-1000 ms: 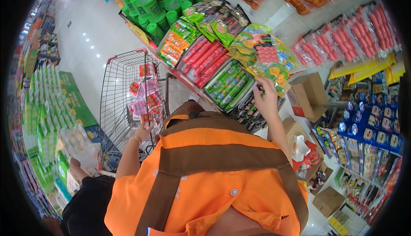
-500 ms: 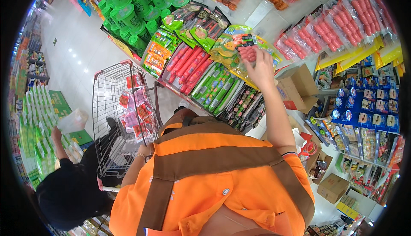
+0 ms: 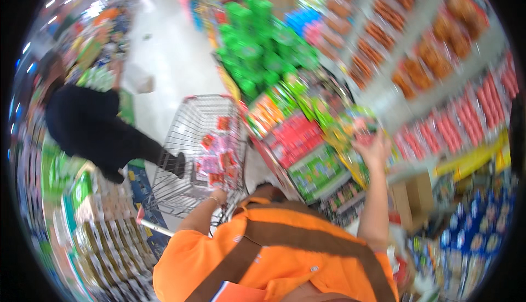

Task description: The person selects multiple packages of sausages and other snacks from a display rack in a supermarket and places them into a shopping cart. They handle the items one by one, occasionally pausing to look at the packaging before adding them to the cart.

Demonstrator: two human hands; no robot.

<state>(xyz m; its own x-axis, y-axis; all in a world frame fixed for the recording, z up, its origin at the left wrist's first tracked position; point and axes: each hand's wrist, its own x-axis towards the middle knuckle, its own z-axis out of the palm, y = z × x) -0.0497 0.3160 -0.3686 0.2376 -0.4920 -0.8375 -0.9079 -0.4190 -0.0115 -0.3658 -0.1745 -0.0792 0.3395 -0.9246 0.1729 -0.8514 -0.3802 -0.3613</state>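
Observation:
My right hand (image 3: pixel 376 149) reaches over the display bin. Its thumb and fingers close on the lower edge of a small pack of pink sausages (image 3: pixel 364 131), which lies over yellow-green bags (image 3: pixel 341 133); blur hides the exact grip. Lower and to the left, my left hand (image 3: pixel 220 195) is closed at the near side of the wire shopping cart (image 3: pixel 174 137). Inside the cart lie several red-and-pink packets (image 3: pixel 219 157). Beside the yellow-green bags are red sausage packs (image 3: pixel 296 139) and green packs (image 3: pixel 318 175).
Green tubs (image 3: pixel 255 44) are stacked beyond the bin. Hanging sausage packs (image 3: pixel 449 124) line the right side, above an open cardboard box (image 3: pixel 413 200). A person in dark clothes (image 3: pixel 82 121) stands left of the cart, beside stacked goods (image 3: pixel 112 241).
The whole view has swung, shifting the bin and cart rightward and down in the picture. My right hand stays at the sausage pack. The person at left now appears higher, with a leg beside the cart.

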